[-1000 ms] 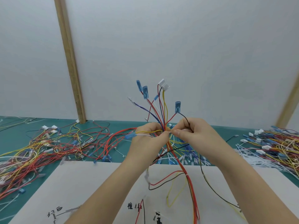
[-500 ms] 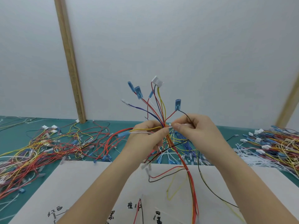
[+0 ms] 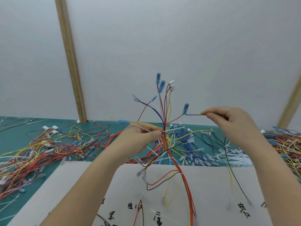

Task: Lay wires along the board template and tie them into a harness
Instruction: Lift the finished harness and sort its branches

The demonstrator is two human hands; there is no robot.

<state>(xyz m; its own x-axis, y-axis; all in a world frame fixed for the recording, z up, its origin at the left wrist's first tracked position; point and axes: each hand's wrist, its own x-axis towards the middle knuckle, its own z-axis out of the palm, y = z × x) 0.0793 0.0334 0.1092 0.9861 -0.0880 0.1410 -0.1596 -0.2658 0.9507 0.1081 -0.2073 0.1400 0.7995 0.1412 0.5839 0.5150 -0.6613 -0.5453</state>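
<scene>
Head view, close, facing forward-down over green table [image 3: 24, 136].

Above the hands, in front of the white wall [image 3: 195, 46], the air is open save for the harness [image 3: 164, 128] ends fanning upward. A taut black wire [image 3: 193, 114] spans the gap between the left hand [image 3: 138, 137] and right hand [image 3: 231, 123]. Loose wire piles [image 3: 40, 149] crowd the green mat [image 3: 14, 132] left and right, and cable ties [image 3: 232, 156] lie behind. The template [image 3: 78, 190] shows bare paper at lower left; hanging strands cross its middle, perhaps touching it.
</scene>
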